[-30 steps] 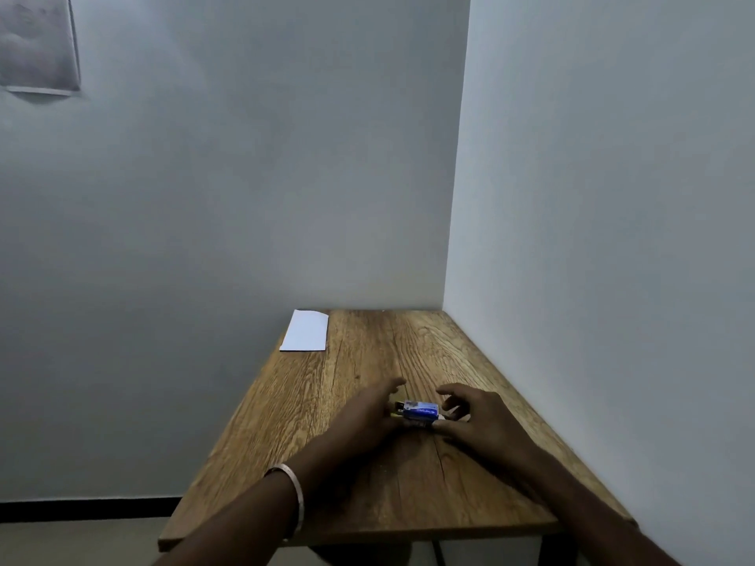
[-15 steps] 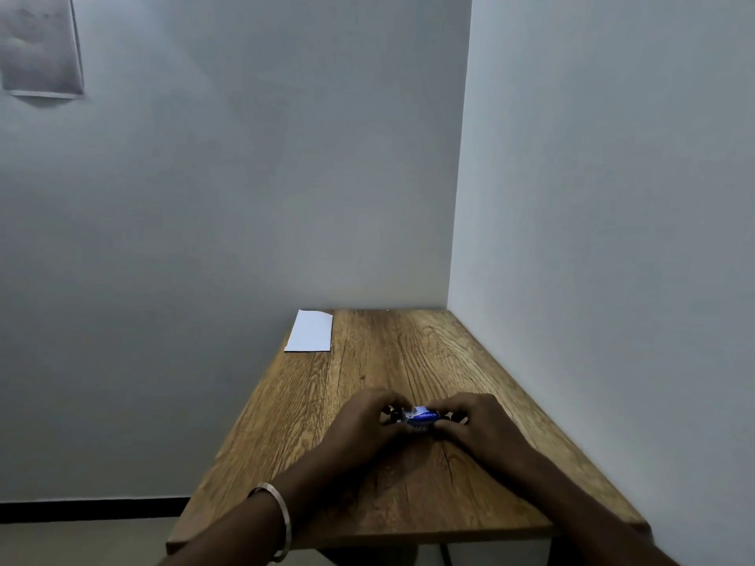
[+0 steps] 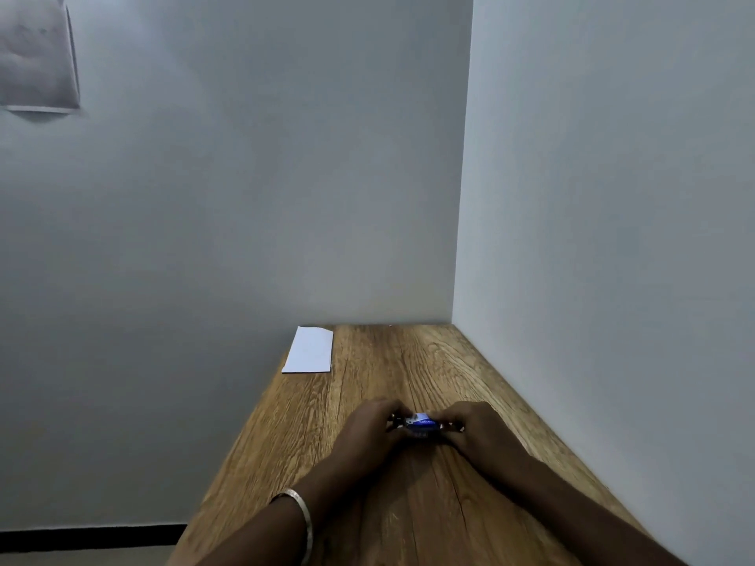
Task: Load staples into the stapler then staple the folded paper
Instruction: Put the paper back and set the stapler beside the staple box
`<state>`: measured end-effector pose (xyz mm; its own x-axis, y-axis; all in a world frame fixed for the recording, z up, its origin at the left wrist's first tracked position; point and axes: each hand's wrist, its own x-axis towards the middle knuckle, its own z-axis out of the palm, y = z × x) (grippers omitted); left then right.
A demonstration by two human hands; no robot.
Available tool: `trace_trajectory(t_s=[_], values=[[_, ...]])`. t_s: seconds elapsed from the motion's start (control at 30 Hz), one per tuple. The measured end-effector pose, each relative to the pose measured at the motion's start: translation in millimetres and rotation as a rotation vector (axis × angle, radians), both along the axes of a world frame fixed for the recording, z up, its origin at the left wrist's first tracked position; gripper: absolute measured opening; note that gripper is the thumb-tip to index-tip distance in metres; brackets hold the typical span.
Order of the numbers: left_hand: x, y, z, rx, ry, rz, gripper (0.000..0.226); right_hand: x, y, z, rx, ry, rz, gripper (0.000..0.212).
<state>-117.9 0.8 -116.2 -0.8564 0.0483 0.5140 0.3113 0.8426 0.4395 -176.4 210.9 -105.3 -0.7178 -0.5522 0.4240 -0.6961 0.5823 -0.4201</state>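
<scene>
Both hands meet mid-worktop (image 3: 367, 504) on the stapler (image 3: 421, 424); left hand (image 3: 367, 433) curls its grip round one end, right hand (image 3: 474, 433) pinches the other, likely steadying it to open for staples; the paper (image 3: 309, 350) waits at the far left corner, well apart; staples too small to make out.

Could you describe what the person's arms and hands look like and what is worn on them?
Both forearms are bare, with no sleeves or gloves in view. The left hand has a plain, thin, silver-coloured bangle around its wrist. The right hand and its wrist show no jewellery or watch. No markings show on either arm.
</scene>
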Motion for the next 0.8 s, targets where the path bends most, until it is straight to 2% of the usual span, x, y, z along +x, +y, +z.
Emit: trace_trajectory(t_s=[0.6,0.8], values=[[-192,-47,-4,0.201,-0.001,0.079,0.020,-184,-77,-6,-0.059,-0.002,-0.159,0.032],[-261,-63,-2,0.183,-0.010,0.125,0.024,-252,-102,-8,-0.047,0.014,-0.194,0.032]])
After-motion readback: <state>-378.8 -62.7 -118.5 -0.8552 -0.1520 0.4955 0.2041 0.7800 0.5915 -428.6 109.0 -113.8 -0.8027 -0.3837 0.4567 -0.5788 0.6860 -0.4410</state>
